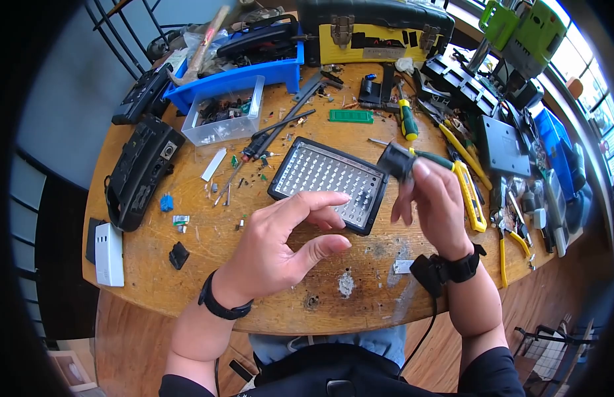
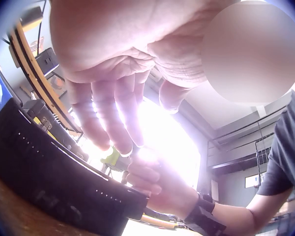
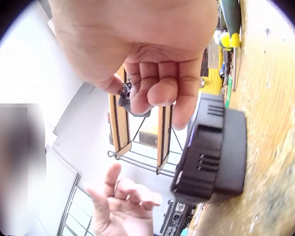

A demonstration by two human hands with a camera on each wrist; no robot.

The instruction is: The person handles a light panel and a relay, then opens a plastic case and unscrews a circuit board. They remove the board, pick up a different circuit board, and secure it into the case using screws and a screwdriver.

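Observation:
In the head view, an LED light panel (image 1: 323, 173) with a black frame and rows of small bulbs lies on the wooden table. My left hand (image 1: 274, 238) hovers at its near edge, fingers loosely bent and thumb apart, with nothing in it. To the right of the panel, my raised right hand (image 1: 439, 208) pinches a small black plastic part (image 1: 394, 161), blurred in the head view. The right wrist view shows that dark part (image 3: 133, 104) between thumb and fingers, beside the panel's black housing (image 3: 211, 152). The housing (image 2: 64, 179) also fills the lower left wrist view.
A yellow utility knife (image 1: 469, 195), screwdriver (image 1: 406, 119) and pliers (image 1: 512, 248) lie to the right. Behind stand a clear bin (image 1: 224, 126), a blue crate (image 1: 234, 83) and a yellow-black toolbox (image 1: 379, 36). Black devices (image 1: 144, 172) and a white power strip (image 1: 109, 255) are at left.

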